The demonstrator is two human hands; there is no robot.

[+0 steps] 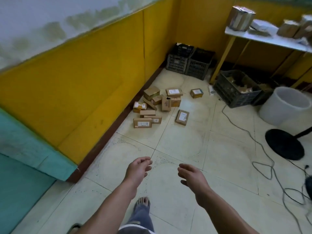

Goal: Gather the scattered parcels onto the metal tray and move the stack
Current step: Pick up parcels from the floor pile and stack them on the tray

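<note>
left hand (139,168): forearm stretched forward, fingers loosely curled, holding nothing.
right hand (192,174): forearm likewise forward, palm down, fingers relaxed, empty.
small brown cardboard parcels (166,103): scattered on the pale tiled floor (185,141) beside the yellow wall (84,81) (well ahead of both hands), long axes pointing every way.

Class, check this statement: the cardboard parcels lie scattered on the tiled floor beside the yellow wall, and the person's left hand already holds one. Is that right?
Not quite. The parcels lie scattered on the tiled floor beside the yellow wall, but the left hand holds nothing: the head view shows it open, well short of them.
</note>
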